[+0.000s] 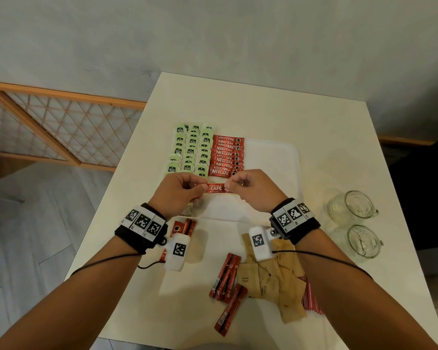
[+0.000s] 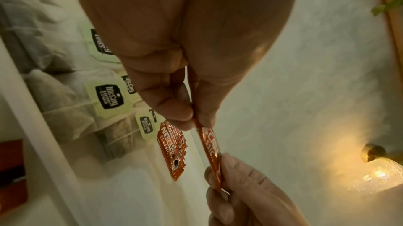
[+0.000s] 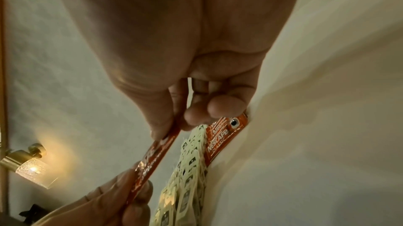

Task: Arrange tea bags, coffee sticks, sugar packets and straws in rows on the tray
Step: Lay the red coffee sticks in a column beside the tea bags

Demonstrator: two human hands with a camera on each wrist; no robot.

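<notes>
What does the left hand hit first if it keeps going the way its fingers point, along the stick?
Probably the right hand, pinching the other end of the same coffee stick that the left hand holds. Nothing else shows between them; depth looks matched.

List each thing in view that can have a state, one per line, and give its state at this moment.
held coffee stick: lifted over the tray, level, pinched at both ends
left hand: pinches its left end
right hand: pinches its right end
tea bags: laid in rows
coffee stick row: overlapped on the tray
loose coffee sticks: scattered off the tray
sugar packets: heaped, unsorted
glass mugs: on their sides
</notes>
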